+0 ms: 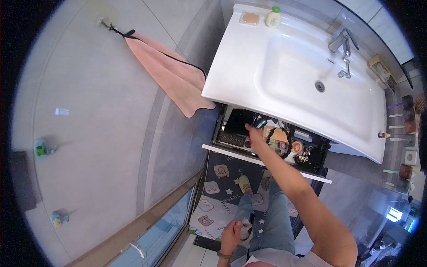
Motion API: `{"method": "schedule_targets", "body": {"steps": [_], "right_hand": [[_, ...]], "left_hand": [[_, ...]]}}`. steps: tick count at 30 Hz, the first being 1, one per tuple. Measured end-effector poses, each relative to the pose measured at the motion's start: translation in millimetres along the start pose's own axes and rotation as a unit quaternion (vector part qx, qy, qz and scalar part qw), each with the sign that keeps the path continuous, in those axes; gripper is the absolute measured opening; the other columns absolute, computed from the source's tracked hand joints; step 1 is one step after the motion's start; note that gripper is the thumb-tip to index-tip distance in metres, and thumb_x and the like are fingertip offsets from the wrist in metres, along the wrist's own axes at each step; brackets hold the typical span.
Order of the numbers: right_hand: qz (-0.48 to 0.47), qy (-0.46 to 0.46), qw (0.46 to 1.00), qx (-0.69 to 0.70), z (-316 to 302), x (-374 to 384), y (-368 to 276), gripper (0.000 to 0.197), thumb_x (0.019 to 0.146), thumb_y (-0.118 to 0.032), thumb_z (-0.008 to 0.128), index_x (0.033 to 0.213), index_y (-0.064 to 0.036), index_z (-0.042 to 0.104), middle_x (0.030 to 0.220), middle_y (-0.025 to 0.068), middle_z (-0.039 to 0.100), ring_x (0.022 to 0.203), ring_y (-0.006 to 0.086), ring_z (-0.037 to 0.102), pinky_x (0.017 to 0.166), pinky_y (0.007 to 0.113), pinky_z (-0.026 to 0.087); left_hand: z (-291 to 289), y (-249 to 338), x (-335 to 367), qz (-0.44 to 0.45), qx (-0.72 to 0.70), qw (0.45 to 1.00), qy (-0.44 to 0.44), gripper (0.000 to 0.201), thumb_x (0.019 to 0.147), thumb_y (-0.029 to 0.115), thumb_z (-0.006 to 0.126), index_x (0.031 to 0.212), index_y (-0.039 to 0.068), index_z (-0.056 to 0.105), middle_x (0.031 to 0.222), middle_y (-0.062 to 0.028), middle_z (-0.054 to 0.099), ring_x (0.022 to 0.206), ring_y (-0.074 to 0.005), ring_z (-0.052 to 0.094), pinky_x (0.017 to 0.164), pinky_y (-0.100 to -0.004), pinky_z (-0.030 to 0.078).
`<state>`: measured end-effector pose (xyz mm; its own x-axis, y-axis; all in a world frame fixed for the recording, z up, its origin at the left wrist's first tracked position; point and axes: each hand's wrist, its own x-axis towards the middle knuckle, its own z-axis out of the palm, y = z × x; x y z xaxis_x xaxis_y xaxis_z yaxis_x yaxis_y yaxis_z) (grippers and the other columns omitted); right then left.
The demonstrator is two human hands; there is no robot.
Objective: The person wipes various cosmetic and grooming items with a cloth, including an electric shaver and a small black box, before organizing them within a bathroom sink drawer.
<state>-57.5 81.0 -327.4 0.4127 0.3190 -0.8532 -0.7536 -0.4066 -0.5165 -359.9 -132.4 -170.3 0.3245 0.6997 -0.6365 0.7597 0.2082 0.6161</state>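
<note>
My right hand [255, 137] reaches into the open drawer [262, 156] below the basin, its fingers curled and partly hidden. A shiny blue-grey piece [261, 124] shows right at its fingers; what exactly they grip is unclear. Dark items lie in the left compartment beside that hand, next to a black braided headband [289, 141] and a small round pot with orange-brown contents [297, 147]. Lower down, in front of my legs, my left hand [230, 236] is closed on a small white-and-black thing [245, 230], whose kind I cannot make out.
Above the drawer spans a white washbasin [240, 66] with a chrome tap [344, 46], a green-capped bottle [273, 18] and a soap dish [249, 18]. A pink towel [164, 73] hangs at left. Cups with toothbrushes [407, 127] line the right wall. A patterned mat [222, 200] covers the floor.
</note>
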Motion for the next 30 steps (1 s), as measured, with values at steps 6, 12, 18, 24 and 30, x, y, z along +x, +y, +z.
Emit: {"method": "schedule_targets", "body": {"steps": [6,12,18,24,30], "right_hand": [[-0.118,-0.148,0.981,-0.046,-87.4,-130.9,38.5,0.056,0.088,-0.034,0.063,0.135,-0.0092,0.047,0.119,-0.0017,0.056,0.108,0.0128,0.050,0.086,0.029,0.037],[-0.128,-0.282,0.949,0.055,-127.8,-267.0,47.0,0.044,0.096,-0.016,0.049,0.138,-0.0041,0.042,0.129,0.0034,0.054,0.112,0.0131,0.052,0.083,0.027,0.045],[-0.218,-0.338,0.912,0.080,-150.1,-336.8,21.2,0.046,0.097,-0.010,0.045,0.140,0.0015,0.037,0.129,0.0087,0.053,0.112,0.0130,0.052,0.093,0.026,0.042],[-0.370,-0.285,0.883,0.042,-149.4,-406.5,-5.4,0.047,0.093,-0.008,0.054,0.136,0.0030,0.040,0.129,0.0050,0.051,0.113,0.0095,0.047,0.094,0.025,0.039],[-0.109,-0.399,0.878,0.239,-161.4,-438.6,-13.1,0.058,0.096,-0.050,0.045,0.138,-0.0094,0.043,0.135,0.0023,0.050,0.122,0.0194,0.048,0.102,0.036,0.039]], "left_hand": [[-32.7,51.3,-3.4,0.109,-0.117,0.971,0.178,0.026,0.098,0.020,0.044,0.102,0.000,0.061,0.080,-0.0167,0.062,0.072,-0.0339,0.060,0.065,-0.0367,0.047],[-46.4,162.6,-13.4,0.417,0.292,0.856,0.087,0.053,0.091,0.038,0.052,0.137,0.012,0.046,0.131,-0.0187,0.044,0.127,-0.0431,0.035,0.108,-0.0562,0.022],[-75.6,224.9,-11.1,0.449,0.211,0.849,0.181,0.064,0.087,0.050,0.055,0.140,0.017,0.043,0.143,-0.0171,0.036,0.135,-0.0427,0.026,0.110,-0.0593,0.012],[-106.9,264.6,-23.6,0.430,-0.014,0.878,0.208,0.031,0.088,0.030,0.061,0.108,0.006,0.061,0.104,-0.0157,0.060,0.096,-0.0331,0.059,0.084,-0.0421,0.045],[-95.8,280.2,-22.5,0.478,-0.153,0.841,0.202,0.028,0.097,0.019,0.050,0.086,-0.007,0.056,0.062,-0.0185,0.048,0.053,-0.0264,0.035,0.051,-0.0351,0.037]]}}
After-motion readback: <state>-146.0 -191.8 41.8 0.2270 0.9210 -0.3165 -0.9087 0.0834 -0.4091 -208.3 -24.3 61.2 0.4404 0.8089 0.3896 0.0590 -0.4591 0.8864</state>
